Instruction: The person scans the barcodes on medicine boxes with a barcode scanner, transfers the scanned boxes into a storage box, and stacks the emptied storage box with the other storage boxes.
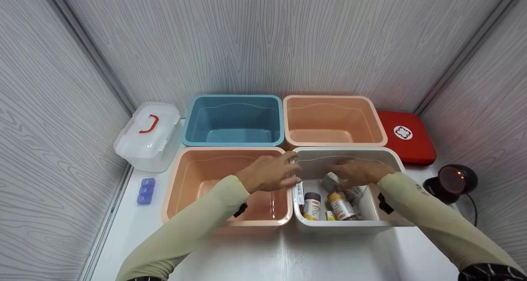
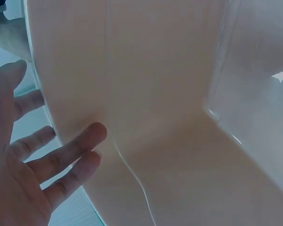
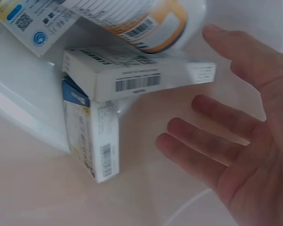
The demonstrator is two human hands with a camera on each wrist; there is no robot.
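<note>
Left hand [image 1: 267,174]: free of any load, fingers loosely extended and apart, above the adjoining rims of the front peach bin [image 1: 195,169] and the white bin [image 1: 329,223]; contact with the rims cannot be told.
Right hand [image 1: 360,172]: inside the white bin, blurred in the head view; in the right wrist view its fingers are extended and grasp nothing, the thumb tip near the base of a bottle.
White bin, contents: a narrow white box [image 1: 300,193] along the left wall; a dark-capped bottle [image 1: 312,207] beside it; a tilted bottle with an orange-yellow label [image 1: 343,207]; a small carton [image 1: 330,182] near the right fingers; further cartons, partly hidden.
Rear row: blue bin [image 1: 234,112], left; rear peach bin [image 1: 333,118], right, directly behind the white bin.
Left side: translucent case [image 1: 144,143] with red handle; purple three-part container [image 1: 146,190] on the white table [image 1: 329,256].
Right side: red case [image 1: 413,147] bearing a white emblem; dark rounded device [image 1: 453,182] with lit red points and a cable
</note>
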